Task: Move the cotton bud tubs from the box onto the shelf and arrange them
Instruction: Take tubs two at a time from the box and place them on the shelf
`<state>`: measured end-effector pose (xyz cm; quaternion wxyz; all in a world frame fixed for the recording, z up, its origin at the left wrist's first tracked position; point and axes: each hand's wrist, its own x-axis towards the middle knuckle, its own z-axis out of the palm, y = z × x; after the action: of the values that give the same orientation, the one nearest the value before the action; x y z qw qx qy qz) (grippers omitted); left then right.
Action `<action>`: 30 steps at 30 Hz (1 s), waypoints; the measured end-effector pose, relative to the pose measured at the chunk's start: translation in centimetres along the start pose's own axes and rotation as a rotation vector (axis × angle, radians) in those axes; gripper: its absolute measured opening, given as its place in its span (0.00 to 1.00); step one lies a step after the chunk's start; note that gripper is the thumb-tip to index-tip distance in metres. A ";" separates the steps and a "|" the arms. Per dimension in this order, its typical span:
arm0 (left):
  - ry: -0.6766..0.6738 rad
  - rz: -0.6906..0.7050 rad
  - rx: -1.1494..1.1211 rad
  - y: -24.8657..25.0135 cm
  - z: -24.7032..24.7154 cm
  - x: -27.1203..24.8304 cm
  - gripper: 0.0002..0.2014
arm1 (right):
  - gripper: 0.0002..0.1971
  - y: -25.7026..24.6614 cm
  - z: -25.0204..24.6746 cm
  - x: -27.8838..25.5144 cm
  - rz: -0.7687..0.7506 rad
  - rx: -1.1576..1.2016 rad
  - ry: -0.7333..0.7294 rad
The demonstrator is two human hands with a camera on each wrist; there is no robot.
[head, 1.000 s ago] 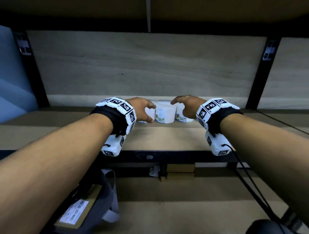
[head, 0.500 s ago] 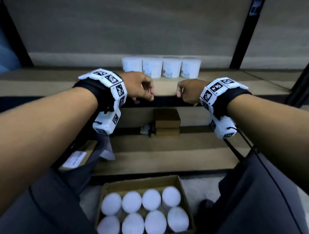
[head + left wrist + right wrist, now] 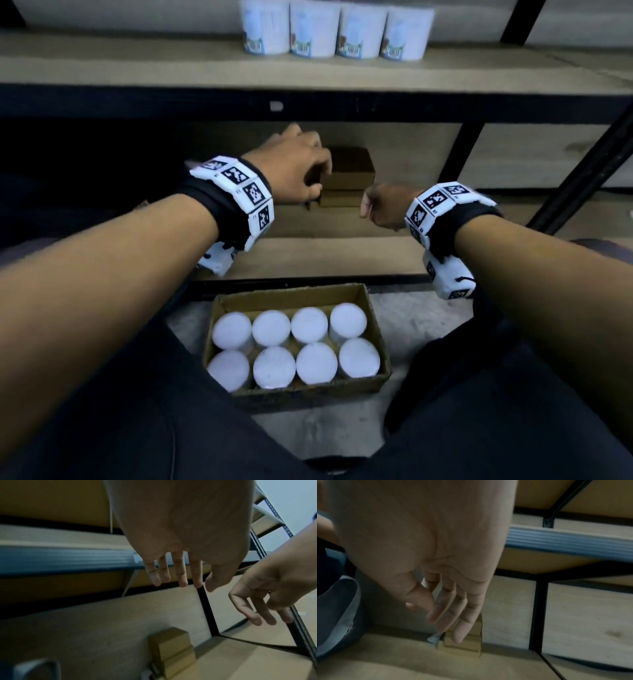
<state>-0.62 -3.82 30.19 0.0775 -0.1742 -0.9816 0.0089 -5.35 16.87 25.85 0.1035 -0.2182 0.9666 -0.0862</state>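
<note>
overhead, box (image 3: 375, 322) with tubs (image 3: 310, 324); wrists, bare hands

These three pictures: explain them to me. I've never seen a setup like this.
No machine here: a person wears three cameras. The head view looks down at the left hand and right hand, each wrist strapped with a patterned marker band. The other two pictures look along each palm from the wrists. Both hands are empty, fingers loose. Four cotton bud tubs stand in a row on the shelf. Eight more fill the cardboard box on the floor. Small brown boxes sit on the lower shelf.
</note>
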 end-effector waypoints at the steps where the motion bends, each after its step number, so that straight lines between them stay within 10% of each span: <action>1: -0.044 -0.005 -0.024 0.3 1.6 -0.1 0.17 | 0.13 0.3 1.2 0.3 0.018 0.002 -0.023; 13: -0.567 -0.052 -0.269 2.9 18.9 -0.4 0.27 | 0.30 2.9 13.4 3.3 0.024 -0.027 -0.423; 18: -0.628 -0.109 -0.337 3.1 23.8 -1.5 0.31 | 0.46 3.4 17.7 4.0 0.058 -0.017 -0.491; 30: -0.686 -0.244 -0.411 3.0 31.8 -4.4 0.47 | 0.47 4.2 24.6 4.4 0.169 -0.095 -0.469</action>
<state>-0.44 -2.20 -2.03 -0.2899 -0.0553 -0.9453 -0.1387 -5.04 15.72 0.49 0.3212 -0.1551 0.9340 0.0213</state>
